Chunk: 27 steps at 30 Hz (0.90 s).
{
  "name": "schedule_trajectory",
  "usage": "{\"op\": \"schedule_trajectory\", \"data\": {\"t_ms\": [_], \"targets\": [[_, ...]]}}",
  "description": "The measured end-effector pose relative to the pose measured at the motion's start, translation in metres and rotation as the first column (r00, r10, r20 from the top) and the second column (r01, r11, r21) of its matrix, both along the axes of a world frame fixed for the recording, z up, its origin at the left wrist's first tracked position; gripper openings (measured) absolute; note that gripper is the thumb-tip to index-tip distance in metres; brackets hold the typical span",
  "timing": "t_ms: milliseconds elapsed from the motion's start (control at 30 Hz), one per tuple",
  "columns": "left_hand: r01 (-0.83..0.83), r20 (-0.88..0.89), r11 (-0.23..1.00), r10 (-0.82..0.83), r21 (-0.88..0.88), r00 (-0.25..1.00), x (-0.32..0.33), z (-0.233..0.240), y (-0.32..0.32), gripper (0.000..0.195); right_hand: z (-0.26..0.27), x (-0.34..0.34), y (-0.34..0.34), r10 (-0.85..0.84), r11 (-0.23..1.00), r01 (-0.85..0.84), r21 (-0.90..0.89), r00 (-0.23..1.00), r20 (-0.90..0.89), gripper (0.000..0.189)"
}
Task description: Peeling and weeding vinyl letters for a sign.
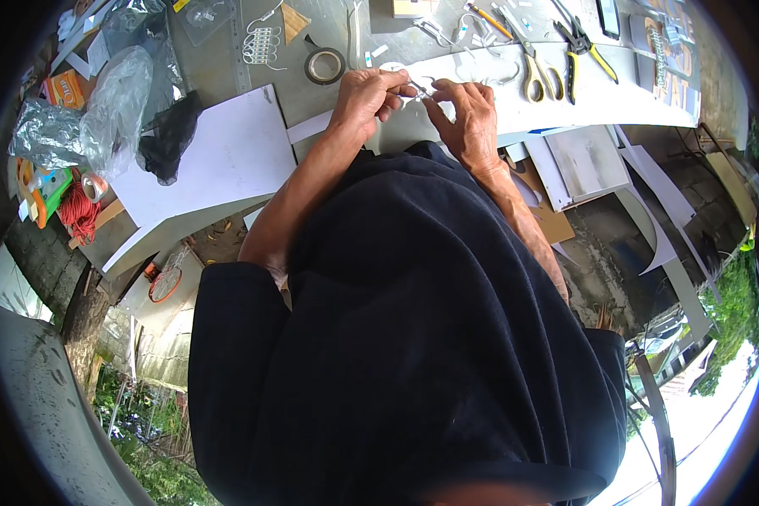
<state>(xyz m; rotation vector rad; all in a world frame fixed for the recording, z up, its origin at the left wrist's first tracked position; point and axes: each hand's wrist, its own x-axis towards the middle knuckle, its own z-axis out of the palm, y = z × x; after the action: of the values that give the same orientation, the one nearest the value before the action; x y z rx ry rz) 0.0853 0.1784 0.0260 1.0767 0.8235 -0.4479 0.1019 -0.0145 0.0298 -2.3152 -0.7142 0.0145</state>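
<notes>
Near the table's front edge, my left hand (pixel 368 98) pinches one end of a small, thin dark piece, perhaps wire or tape. My right hand (pixel 467 117) has thumb and fingertips at its other end, by small whitish bits. What exactly the fingers hold is too small to tell. A roll of dark tape (pixel 324 65) lies left of my left hand, with a string of LED modules (pixel 264 45) farther left. Scissors with tan handles (pixel 536 73) and yellow-and-black wire pliers (pixel 579 50) lie right of my right hand. A pencil (pixel 490 20) and more white wired modules (pixel 468 28) sit beyond.
White sheets (pixel 221 152) cover the left front and right side of the table. Clear plastic bags (pixel 117 107), a black cloth-like piece (pixel 169 139) and red cord (pixel 79 212) are at left. Board offcuts (pixel 591 161) lie below the table's right edge. A phone (pixel 608 18) is at far right.
</notes>
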Motion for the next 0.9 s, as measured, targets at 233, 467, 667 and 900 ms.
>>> {"op": "schedule_trajectory", "data": {"t_ms": [233,467,667,900], "targets": [[0.022,-0.059,1.000,-0.022,0.012,0.998,0.003,0.002,0.000,0.021,-0.008,0.002,-0.001,0.102,0.986,-0.066,-0.155,0.965,0.241,0.021],[0.231,0.090,0.836,-0.315,0.498,0.945,0.000,-0.010,0.015,0.021,-0.017,0.008,0.005,-0.091,0.995,0.089,0.046,0.995,0.036,0.014],[-0.090,0.339,0.361,-0.722,0.928,0.603,0.001,-0.017,0.020,0.028,-0.021,0.005,0.007,-0.104,0.988,0.120,0.093,0.981,-0.164,0.012],[-0.062,0.340,0.375,-0.742,0.925,0.579,0.000,-0.028,0.015,0.033,-0.023,0.006,0.014,-0.087,0.995,0.094,0.015,0.961,-0.264,0.010]]}}
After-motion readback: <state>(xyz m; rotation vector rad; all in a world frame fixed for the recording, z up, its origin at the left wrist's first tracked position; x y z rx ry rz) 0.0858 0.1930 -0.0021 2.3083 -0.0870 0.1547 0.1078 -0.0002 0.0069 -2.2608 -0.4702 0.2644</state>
